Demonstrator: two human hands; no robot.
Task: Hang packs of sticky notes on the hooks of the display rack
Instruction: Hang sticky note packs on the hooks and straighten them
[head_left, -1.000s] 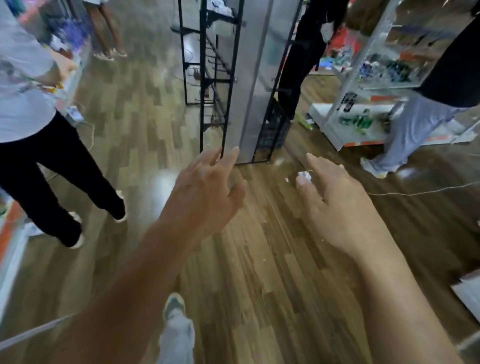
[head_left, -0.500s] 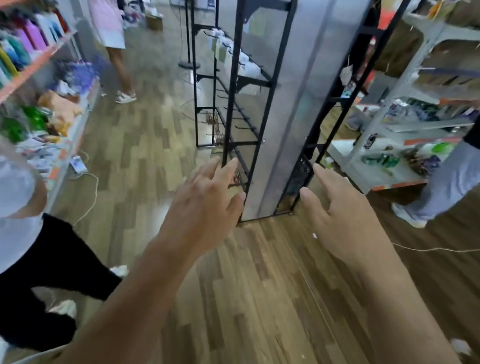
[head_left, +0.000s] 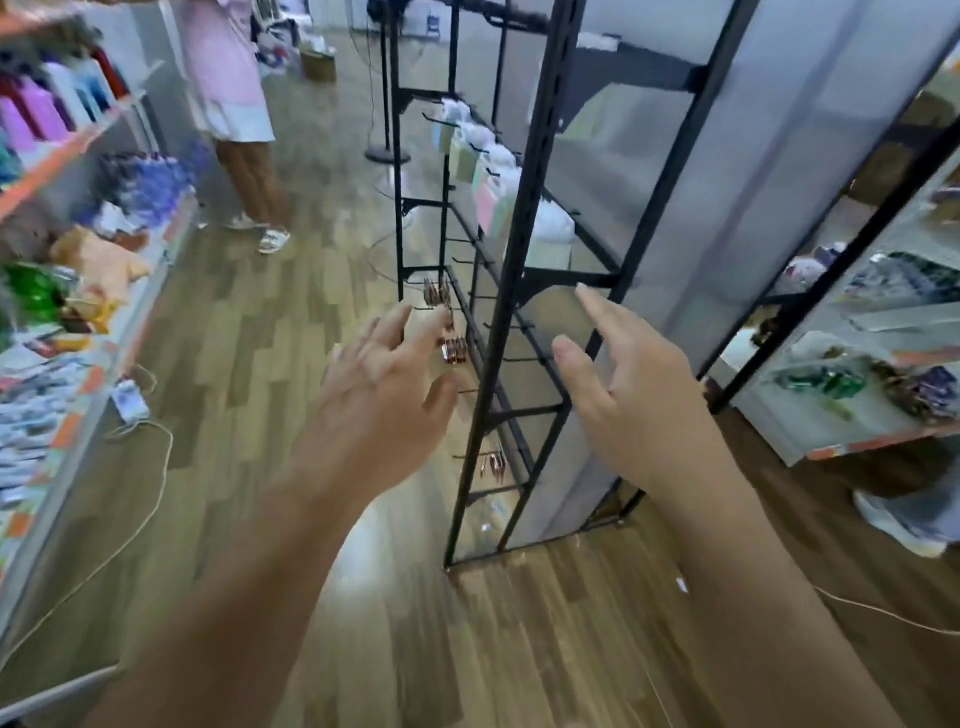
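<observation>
A tall black display rack (head_left: 519, 249) with a grey back panel stands just ahead, seen end-on. Short hooks stick out from its left side. Pastel packs of sticky notes (head_left: 488, 200) hang on the upper hooks, and small coppery items (head_left: 454, 349) hang lower down. My left hand (head_left: 379, 400) is stretched forward with fingers spread, holding nothing, in front of the lower hooks. My right hand (head_left: 631, 395) is also open and empty, its fingertips close to the rack's crossbar and panel edge.
A shop shelf (head_left: 67, 322) full of goods runs along the left, with a white cable (head_left: 150, 467) on the wood floor beside it. A person in pink (head_left: 234, 104) stands further up the aisle. Another shelf unit (head_left: 872, 395) stands to the right.
The view has lifted and closed in on the rack, which now fills the middle. Both empty hands have risen toward it. The person in black at left has left the view.
</observation>
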